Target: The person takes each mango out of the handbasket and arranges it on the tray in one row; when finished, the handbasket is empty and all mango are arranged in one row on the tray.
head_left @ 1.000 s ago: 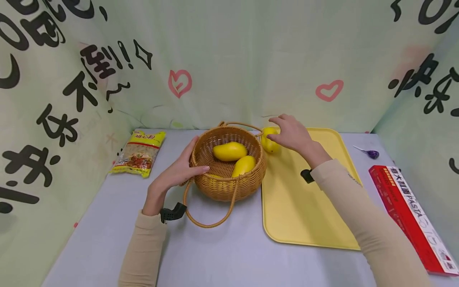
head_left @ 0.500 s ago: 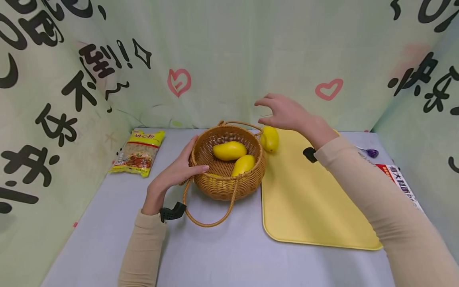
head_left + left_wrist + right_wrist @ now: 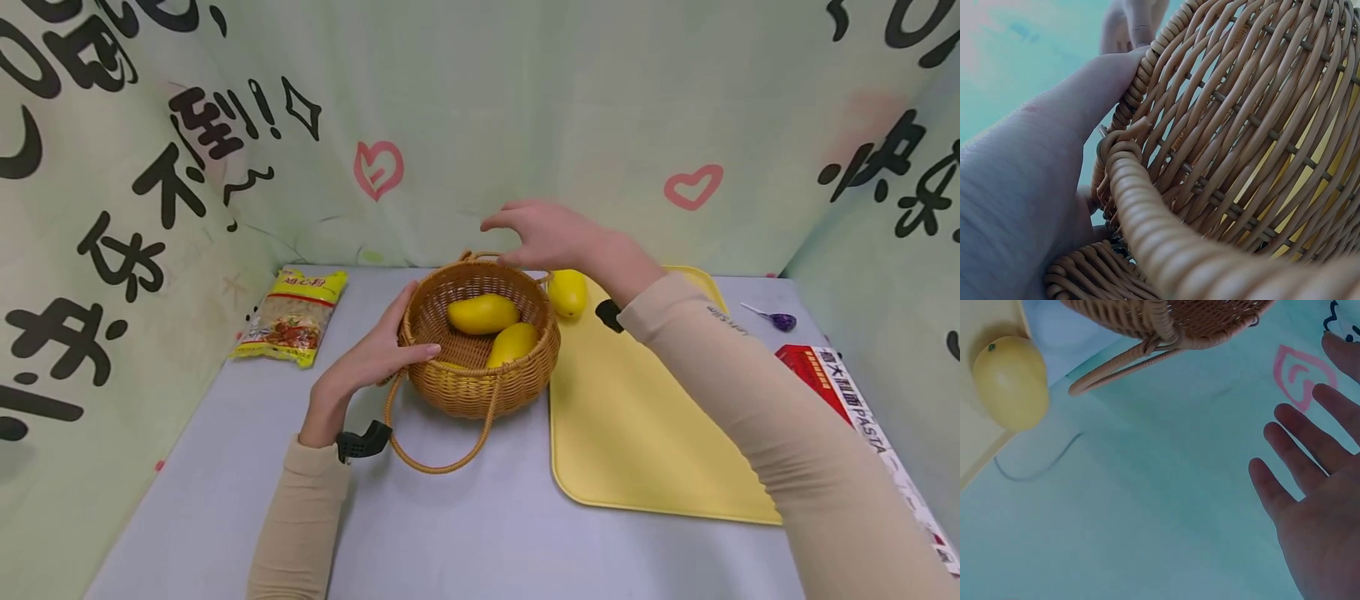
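Note:
My left hand (image 3: 378, 346) holds the wicker basket (image 3: 480, 393) by its left side, thumb over the rim and fingers along the outer wall. Two yellow mangoes, one at the back (image 3: 483, 314) and one at the right (image 3: 512, 344), lie inside, with a sliver of yellow showing at the near rim. One handle (image 3: 442, 471) droops toward the front; the other stands at the back. Above the back rim hovers my right hand (image 3: 551, 237), fingers spread and holding nothing. Another mango (image 3: 1011, 383) rests at the yellow tray's far left corner, right of the basket.
The yellow tray (image 3: 637, 433) lies right of the basket. A yellow food packet (image 3: 292, 317) is at the back left. At the right are a red pasta box (image 3: 813, 379), partly behind my sleeve, and a small purple-ended item (image 3: 782, 322). A printed curtain (image 3: 525, 125) closes off the back.
My right hand has risen from beside the mango on the tray and shifted left, over the basket's back rim. The left hand and the basket stay in place.

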A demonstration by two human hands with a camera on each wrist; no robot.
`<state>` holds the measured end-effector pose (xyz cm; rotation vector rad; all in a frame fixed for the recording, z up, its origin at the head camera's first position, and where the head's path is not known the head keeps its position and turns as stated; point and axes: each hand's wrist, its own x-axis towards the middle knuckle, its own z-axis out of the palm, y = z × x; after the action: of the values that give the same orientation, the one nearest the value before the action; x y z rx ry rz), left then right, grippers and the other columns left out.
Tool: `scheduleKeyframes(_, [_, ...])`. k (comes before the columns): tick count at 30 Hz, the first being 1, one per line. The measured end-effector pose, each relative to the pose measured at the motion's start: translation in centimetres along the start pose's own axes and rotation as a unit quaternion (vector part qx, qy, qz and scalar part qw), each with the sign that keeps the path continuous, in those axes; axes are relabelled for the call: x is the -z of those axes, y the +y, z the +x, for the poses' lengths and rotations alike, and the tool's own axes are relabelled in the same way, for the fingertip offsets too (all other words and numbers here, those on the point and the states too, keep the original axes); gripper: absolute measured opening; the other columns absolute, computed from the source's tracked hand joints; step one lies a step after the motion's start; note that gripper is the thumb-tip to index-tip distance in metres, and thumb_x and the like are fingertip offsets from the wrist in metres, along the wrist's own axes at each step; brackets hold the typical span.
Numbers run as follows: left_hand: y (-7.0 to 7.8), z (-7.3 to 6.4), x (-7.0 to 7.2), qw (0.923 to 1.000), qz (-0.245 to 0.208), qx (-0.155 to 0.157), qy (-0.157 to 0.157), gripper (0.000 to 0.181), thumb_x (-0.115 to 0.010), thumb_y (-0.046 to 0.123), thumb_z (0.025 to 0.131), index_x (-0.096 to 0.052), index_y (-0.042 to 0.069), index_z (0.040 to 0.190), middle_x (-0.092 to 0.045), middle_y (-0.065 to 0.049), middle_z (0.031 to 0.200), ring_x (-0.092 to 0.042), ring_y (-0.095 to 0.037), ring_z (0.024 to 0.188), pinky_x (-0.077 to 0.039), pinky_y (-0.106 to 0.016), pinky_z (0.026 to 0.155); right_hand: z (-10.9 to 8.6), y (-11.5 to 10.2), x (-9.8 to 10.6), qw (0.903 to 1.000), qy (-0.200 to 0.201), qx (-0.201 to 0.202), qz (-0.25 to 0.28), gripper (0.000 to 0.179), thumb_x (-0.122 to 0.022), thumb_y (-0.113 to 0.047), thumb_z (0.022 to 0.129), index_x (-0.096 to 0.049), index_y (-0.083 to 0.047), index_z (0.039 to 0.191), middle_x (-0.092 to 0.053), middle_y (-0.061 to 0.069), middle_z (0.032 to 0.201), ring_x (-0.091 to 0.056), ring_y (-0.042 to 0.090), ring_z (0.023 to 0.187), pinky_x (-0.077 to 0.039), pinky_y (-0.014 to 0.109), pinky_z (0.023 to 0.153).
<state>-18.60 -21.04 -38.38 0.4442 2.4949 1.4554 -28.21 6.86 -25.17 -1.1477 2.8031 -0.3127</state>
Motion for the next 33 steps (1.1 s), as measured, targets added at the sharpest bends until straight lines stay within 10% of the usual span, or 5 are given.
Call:
scheduleKeyframes(16, [-0.3,0.1,0.1,0.9999,-0.011,0.007,-0.002,0.102,-0.071,0.047,0.089,0.004,0.04,0.158,0.0,0.004,0.168,-0.013,-0.025,0.154,-0.028,-0.053,0.12,3.5,-3.8,-2.2,0.9921,-0.106,0.067,0.004,0.05,-0.07,-0.026,0.088,-0.062,-0.01,0.134,-0.064,0.009,0.134,-0.058,0.029,0.123,-0.046,0.044,0.107])
scheduleKeyframes(33, [-0.3,0.2,0.1,1.0,-0.003,0.002,0.001,0.101,-0.071,0.043,0.09,0.004,0.038,0.159,0.002,0.005,0.168,-0.009,-0.024,0.155,-0.022,-0.054,0.122,5.6,-3.5,-5.4,0.9836,-0.17,-0.004,0.06,0.061,-0.07,-0.025,0.089,-0.051,-0.013,0.146,-0.054,0.009,0.146,-0.052,0.028,0.129,-0.044,0.044,0.109])
